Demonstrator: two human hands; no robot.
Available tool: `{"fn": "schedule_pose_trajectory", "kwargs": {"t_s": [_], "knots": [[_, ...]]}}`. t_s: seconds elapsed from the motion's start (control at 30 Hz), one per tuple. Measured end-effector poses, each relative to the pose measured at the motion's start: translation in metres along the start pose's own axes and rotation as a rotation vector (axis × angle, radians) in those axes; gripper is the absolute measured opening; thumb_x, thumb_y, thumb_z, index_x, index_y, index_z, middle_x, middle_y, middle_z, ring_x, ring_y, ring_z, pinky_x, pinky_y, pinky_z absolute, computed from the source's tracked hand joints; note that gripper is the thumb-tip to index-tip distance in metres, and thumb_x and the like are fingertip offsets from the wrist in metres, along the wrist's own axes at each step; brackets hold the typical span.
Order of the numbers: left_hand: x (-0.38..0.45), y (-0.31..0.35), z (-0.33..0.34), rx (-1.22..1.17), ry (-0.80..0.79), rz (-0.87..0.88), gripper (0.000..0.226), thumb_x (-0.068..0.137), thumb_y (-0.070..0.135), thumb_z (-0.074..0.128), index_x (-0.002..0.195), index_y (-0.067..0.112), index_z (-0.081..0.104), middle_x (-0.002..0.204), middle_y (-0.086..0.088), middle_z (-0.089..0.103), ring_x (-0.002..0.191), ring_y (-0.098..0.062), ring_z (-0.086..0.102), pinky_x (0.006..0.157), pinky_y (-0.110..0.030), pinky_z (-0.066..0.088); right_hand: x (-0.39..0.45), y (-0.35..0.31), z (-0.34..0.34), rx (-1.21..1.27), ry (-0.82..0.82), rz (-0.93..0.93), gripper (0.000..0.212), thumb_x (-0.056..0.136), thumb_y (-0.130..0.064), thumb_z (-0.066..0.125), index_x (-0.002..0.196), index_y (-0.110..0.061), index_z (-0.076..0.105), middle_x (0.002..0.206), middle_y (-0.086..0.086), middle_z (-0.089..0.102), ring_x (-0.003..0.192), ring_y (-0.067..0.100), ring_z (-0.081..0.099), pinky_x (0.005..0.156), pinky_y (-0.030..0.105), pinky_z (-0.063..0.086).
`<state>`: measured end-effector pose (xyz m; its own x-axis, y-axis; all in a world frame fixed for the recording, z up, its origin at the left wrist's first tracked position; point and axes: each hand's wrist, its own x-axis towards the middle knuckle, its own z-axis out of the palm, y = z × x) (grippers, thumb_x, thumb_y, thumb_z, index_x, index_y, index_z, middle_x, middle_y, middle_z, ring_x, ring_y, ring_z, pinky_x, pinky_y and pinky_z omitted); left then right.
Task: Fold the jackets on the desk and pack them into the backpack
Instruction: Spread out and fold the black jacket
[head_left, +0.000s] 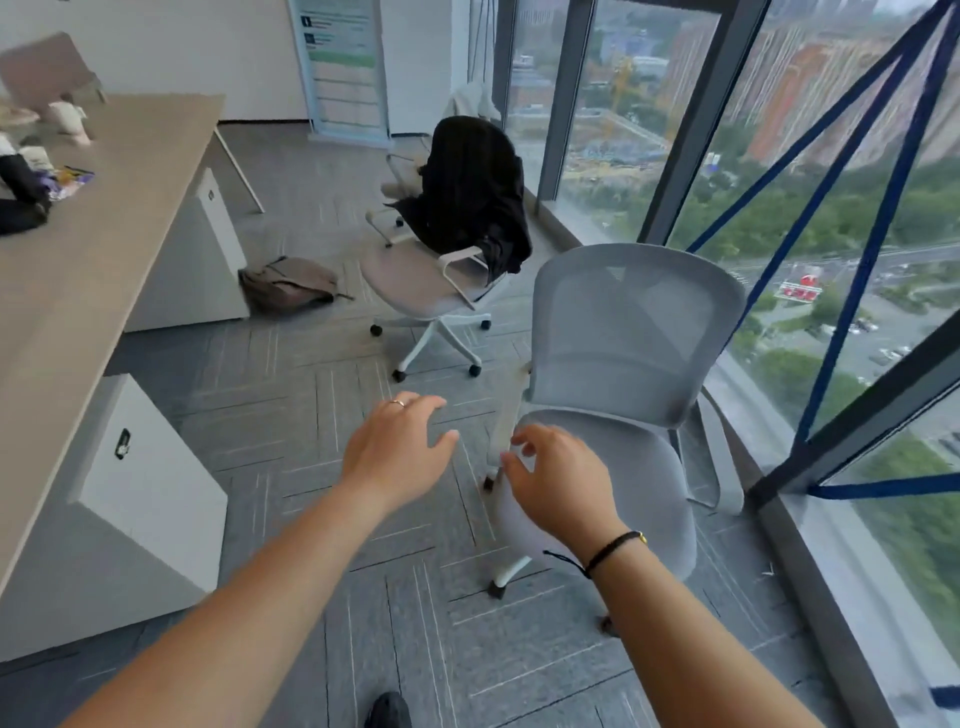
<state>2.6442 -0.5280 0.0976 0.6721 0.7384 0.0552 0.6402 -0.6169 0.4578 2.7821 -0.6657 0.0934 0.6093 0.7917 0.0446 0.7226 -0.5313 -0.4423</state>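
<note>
While reaching fwd over carpet, L hand (395, 447) and R hand (558, 480) both spread loose, holding nothing. Black jacket (470, 200) draped over far chair (426, 283)'s back; brown backpack (288, 283) on floor beside desk (104, 218). Prob soft, light, floppy; best gripped at collar/shoulders w/ 2 hands.

Black jacket (470, 192) slung over a beige-seated, white-framed chair (426, 283), with a taupe backpack (288, 283) on the grey carpet (291, 395), which has a pale-lined herringbone pattern. Nearer chair (623, 332) is light grey mesh; the table (98, 218) is tan with white cabinets (156, 499) under it. Window braces (878, 228) are dark blue.
</note>
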Motion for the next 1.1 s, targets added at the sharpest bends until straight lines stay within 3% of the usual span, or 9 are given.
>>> {"fn": "schedule_pose_trajectory", "kwargs": {"t_s": [0.17, 0.27, 0.5, 0.63, 0.77, 1.1], "knots": [[0.111, -0.025, -0.029, -0.065, -0.013, 0.034, 0.045, 0.097, 0.046, 0.056, 0.138, 0.028, 0.053, 0.142, 0.005, 0.046, 0.131, -0.018, 0.043, 0.095, -0.039, 0.048, 0.111, -0.038, -0.005, -0.03, 0.036, 0.023, 0.031, 0.096, -0.045, 0.055, 0.118, -0.026, 0.065, 0.114, -0.008, 0.069, 0.106, 0.016, 0.063, 0.093, 0.036, 0.046], [0.176, -0.032, -0.043, -0.065, -0.028, 0.083, 0.046, 0.097, 0.046, 0.055, 0.14, 0.029, 0.052, 0.143, 0.007, 0.044, 0.134, -0.015, 0.038, 0.1, -0.039, 0.045, 0.175, -0.052, -0.008, -0.026, 0.056, 0.056, 0.03, 0.096, -0.046, 0.055, 0.117, -0.027, 0.065, 0.11, -0.01, 0.07, 0.102, 0.014, 0.064, 0.09, 0.035, 0.042], [0.343, -0.055, -0.035, -0.022, -0.014, 0.172, 0.045, 0.096, 0.042, 0.059, 0.136, 0.025, 0.056, 0.139, 0.001, 0.053, 0.131, -0.022, 0.042, 0.105, -0.039, 0.041, 0.339, -0.047, 0.022, 0.032, 0.072, 0.121, 0.029, 0.096, -0.046, 0.057, 0.116, -0.026, 0.065, 0.103, -0.009, 0.07, 0.097, 0.014, 0.063, 0.089, 0.037, 0.049], [0.451, -0.069, -0.019, 0.042, -0.057, 0.174, 0.046, 0.094, 0.044, 0.061, 0.136, 0.025, 0.056, 0.136, 0.003, 0.055, 0.126, -0.023, 0.044, 0.103, -0.039, 0.042, 0.447, -0.033, 0.041, 0.088, 0.091, 0.133, 0.03, 0.097, -0.046, 0.056, 0.117, -0.025, 0.065, 0.105, -0.009, 0.069, 0.097, 0.015, 0.062, 0.084, 0.035, 0.049], [0.556, -0.066, -0.007, 0.08, -0.095, 0.183, 0.047, 0.095, 0.045, 0.059, 0.137, 0.025, 0.055, 0.141, 0.002, 0.05, 0.132, -0.022, 0.038, 0.109, -0.036, 0.035, 0.55, -0.008, 0.043, 0.155, 0.09, 0.231, 0.039, 0.094, -0.06, 0.054, 0.116, -0.028, 0.064, 0.104, -0.011, 0.066, 0.088, 0.008, 0.056, 0.069, 0.029, 0.044], [0.766, -0.011, 0.047, -0.02, -0.243, 0.346, 0.044, 0.097, 0.044, 0.057, 0.138, 0.028, 0.053, 0.147, 0.003, 0.043, 0.136, -0.019, 0.034, 0.11, -0.038, 0.036, 0.711, 0.068, 0.016, 0.081, 0.149, 0.467, 0.032, 0.097, -0.054, 0.052, 0.115, -0.029, 0.062, 0.101, -0.012, 0.064, 0.087, 0.008, 0.051, 0.07, 0.03, 0.041]]}}
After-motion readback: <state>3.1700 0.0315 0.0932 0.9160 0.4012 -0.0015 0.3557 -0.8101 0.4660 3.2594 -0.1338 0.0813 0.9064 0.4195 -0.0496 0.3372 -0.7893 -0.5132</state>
